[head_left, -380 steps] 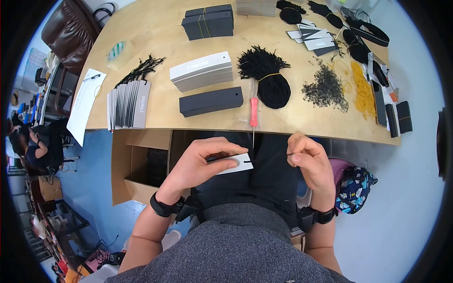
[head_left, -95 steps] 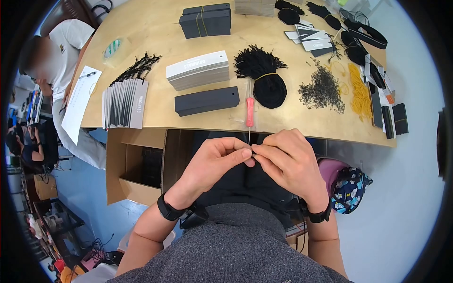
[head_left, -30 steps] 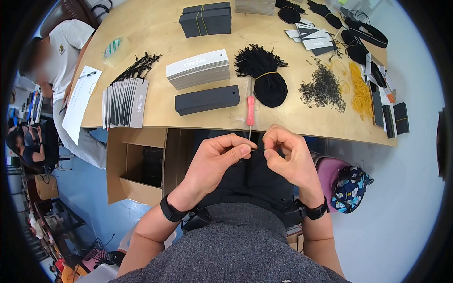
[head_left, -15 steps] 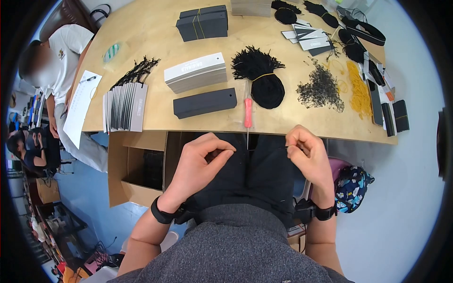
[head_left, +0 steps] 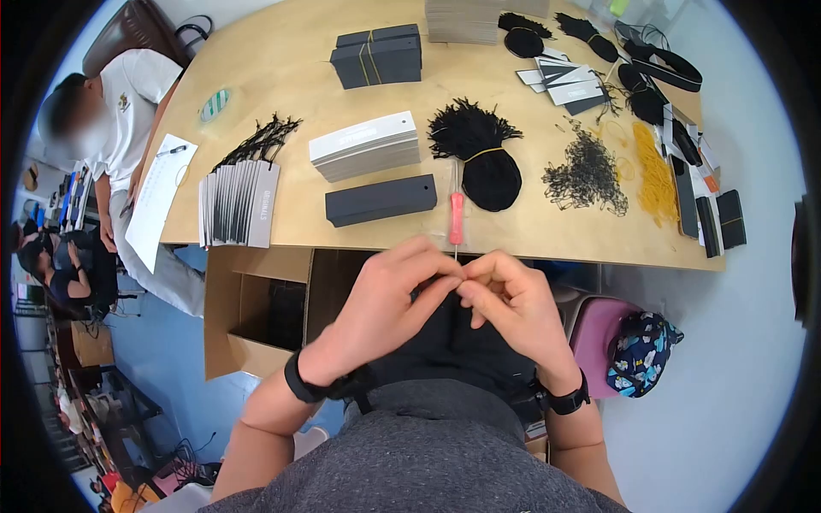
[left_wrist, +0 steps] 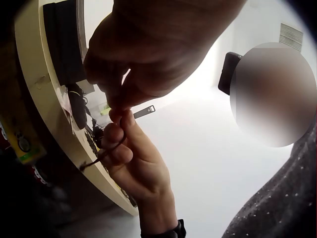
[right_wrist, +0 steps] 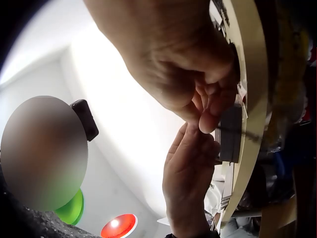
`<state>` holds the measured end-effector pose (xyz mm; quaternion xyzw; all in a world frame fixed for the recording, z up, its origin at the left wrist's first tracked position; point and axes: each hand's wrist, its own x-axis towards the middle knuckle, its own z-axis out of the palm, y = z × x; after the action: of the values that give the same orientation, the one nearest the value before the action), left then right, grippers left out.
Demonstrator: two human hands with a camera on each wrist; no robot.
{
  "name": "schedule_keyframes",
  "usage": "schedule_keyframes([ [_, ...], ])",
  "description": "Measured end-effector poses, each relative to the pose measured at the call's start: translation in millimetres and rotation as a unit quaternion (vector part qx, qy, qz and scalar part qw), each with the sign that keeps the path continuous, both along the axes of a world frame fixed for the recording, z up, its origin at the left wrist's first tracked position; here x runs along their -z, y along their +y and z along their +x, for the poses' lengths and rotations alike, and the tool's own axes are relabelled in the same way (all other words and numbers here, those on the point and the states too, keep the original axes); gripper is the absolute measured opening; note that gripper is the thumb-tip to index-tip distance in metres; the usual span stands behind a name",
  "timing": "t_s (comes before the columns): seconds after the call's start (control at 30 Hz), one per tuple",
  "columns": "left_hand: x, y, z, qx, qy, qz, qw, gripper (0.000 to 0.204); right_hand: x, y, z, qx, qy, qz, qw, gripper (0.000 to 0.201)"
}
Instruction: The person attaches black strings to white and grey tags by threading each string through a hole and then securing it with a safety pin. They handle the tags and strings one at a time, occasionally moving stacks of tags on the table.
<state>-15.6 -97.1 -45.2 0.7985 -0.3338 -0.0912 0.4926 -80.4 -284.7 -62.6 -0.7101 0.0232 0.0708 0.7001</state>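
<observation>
In the head view my left hand [head_left: 389, 295] and my right hand [head_left: 517, 308] meet fingertip to fingertip above the lap, just off the table edge. The left wrist view shows a thin black cord [left_wrist: 101, 157] with a knotted end, running over the curled fingers of my right hand [left_wrist: 143, 166]. My right thumb and fingers pinch this cord, and my left fingertips close on it where the hands meet. A small grey strip with a slot-like end [left_wrist: 145, 112] sticks out beside the right thumb; I cannot tell what it is. The right wrist view has the cord blurred.
On the table [head_left: 282, 94] lie corded tags [head_left: 235, 205], white tags [head_left: 363, 150], dark tags [head_left: 380, 202], a cord bundle [head_left: 492, 179], a red-handled tool [head_left: 457, 218], a dark pin pile [head_left: 586, 175] and yellow bands [head_left: 654, 179]. A carton [head_left: 256, 321] stands below; a person [head_left: 137, 111] sits left.
Half a second ago the hands were apart, each in a pinch; now their fingertips have come together. A white tag showed in the left hand 12.7 seconds ago. The seated person has appeared since then.
</observation>
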Motion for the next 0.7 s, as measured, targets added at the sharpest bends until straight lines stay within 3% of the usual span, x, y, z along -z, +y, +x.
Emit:
schedule_keyframes([
  [0.03,-2,-2,6,-0.003,0.001,0.001,1.000,0.008,0,-1,0,-0.003,0.001,0.001,1.000,0.013],
  [0.13,-7,-8,36,0.098,-0.056,-0.026,0.993,0.008,-2,-6,4,0.057,-0.031,0.016,0.998,0.011],
  [0.23,-18,-15,61,0.105,-0.039,-0.038,0.993,0.010,-3,-13,5,0.073,-0.012,0.000,0.997,0.010],
  [0.3,-29,-10,84,0.079,-0.009,-0.017,0.997,0.015,0,-17,3,0.071,-0.004,0.005,0.997,0.011],
  [0.37,-24,-6,111,-0.082,-0.259,0.023,0.962,0.022,2,-18,0,0.067,0.006,0.011,0.998,0.011],
  [0.4,-16,1,127,-0.082,-0.259,0.023,0.962,0.022,2,-19,-2,0.067,0.013,0.011,0.998,0.011],
  [0.47,1,13,154,-0.144,-0.344,0.140,0.917,0.028,4,-20,-4,0.067,0.020,0.012,0.997,0.011],
  [0.5,-1,15,156,-0.145,-0.345,0.140,0.917,0.028,4,-21,-5,0.066,0.021,0.012,0.998,0.011],
  [0.57,-8,16,158,-0.116,-0.184,0.201,0.955,0.030,4,-22,-6,0.067,0.023,0.011,0.997,0.011],
  [0.7,-10,19,151,-0.125,-0.203,0.177,0.955,0.030,5,-24,-10,0.070,0.014,0.014,0.997,0.010],
])
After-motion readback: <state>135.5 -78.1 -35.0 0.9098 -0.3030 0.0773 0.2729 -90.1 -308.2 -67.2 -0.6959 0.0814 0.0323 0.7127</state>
